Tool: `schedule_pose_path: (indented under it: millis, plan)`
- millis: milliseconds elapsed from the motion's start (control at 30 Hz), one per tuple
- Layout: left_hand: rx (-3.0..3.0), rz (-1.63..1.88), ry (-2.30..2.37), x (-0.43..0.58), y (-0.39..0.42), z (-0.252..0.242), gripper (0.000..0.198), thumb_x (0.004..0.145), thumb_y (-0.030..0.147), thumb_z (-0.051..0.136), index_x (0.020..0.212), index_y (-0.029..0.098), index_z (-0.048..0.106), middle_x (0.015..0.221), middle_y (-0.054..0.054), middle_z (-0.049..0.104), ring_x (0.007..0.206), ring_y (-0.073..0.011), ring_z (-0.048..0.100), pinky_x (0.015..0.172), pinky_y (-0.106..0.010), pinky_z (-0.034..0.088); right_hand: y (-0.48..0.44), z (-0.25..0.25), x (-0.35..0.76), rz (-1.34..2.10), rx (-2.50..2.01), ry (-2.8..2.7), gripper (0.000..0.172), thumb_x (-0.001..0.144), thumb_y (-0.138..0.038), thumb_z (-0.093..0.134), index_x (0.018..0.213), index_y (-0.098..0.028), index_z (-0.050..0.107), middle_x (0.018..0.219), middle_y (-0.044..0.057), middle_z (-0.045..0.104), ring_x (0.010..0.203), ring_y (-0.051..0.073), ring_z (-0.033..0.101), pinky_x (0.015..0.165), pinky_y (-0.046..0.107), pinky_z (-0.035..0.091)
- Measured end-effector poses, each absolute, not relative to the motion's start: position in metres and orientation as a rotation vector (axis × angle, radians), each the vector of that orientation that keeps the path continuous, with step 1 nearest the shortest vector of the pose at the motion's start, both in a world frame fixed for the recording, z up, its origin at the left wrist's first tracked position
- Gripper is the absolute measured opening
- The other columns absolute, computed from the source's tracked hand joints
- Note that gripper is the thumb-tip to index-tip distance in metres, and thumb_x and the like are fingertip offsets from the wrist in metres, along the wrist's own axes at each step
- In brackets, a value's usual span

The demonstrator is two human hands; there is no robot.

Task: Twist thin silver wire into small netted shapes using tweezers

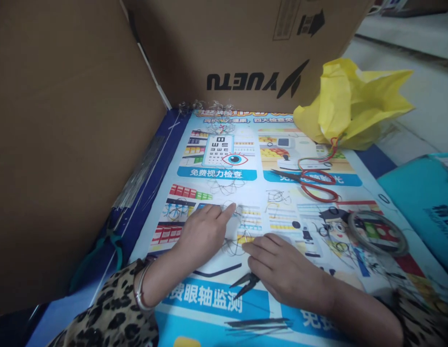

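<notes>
My left hand [204, 233] hovers low over the printed sheet, its index finger stretched toward a thin looped wire piece [237, 210] and the other fingers curled under. Whatever it pinches, if anything, is hidden. My right hand [281, 270] is closed, fingertips at a flower-like wire shape [234, 246]. Dark-jawed pliers [247, 282] stick out from beneath that hand, pointing left; their handles are hidden by the palm. More looped wire shapes [227, 185] lie in a row beyond my hands. Several dark straight wires [258, 324] lie nearest me.
Red-handled scissors [319, 185] and a coil of wire [377, 233] lie right. Yellow wrapping [339, 106] stands behind them, a teal bag [422, 207] at the right edge. Cardboard walls [245, 43] rise behind and left. Teal-handled pliers [110, 243] and straight wires [140, 173] lie left.
</notes>
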State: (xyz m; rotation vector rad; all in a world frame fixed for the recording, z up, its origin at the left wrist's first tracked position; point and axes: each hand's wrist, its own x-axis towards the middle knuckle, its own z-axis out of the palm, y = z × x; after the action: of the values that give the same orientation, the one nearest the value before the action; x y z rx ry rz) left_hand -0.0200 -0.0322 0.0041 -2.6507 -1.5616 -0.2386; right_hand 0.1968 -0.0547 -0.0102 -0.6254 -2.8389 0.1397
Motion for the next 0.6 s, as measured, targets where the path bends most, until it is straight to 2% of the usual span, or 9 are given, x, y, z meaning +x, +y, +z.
schedule_pose_path:
  millis: [600]
  plan:
    - [-2.641,-0.105,-1.543,-0.018,-0.020,0.000,0.040,0.087,0.016,0.042,0.127,0.020,0.048,0.087,-0.006,0.059,0.080,-0.0222,0.055,0.066,-0.034,0.047,-0.067,-0.007,0.192,-0.117,-0.663,-2.909,0.017,0.085,-0.016,0.042,0.091,-0.014,0.058,0.114,0.014,0.058,0.087,0.023,0.049,0.076,0.039,0.035]
